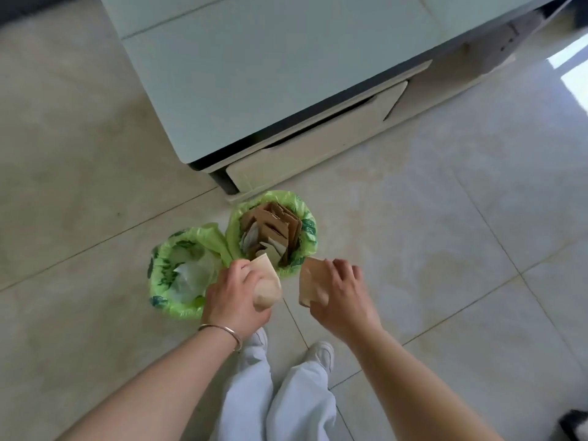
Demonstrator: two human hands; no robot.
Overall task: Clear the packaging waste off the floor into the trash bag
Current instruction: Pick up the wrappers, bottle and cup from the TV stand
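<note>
Your left hand (235, 292) is clamped on a beige cardboard piece (269, 281); your right hand (339, 289) grips a second beige piece (310, 281), both held just above the rims. The far trash bag (305, 230) is packed with upright cardboard; the near bag (165, 275) holds only clear plastic — drop there, or press down first. Glossy tile floor (445, 218), no loose waste in view; a pale cabinet (254, 74) stands just behind the bags.

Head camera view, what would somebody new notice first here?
Two bright green trash bags stand out on the pale tile floor: one is crammed with brown cardboard, the other, left of it, holds pale plastic. Just below them, the left hand and right hand each grip a beige packaging piece.
</note>
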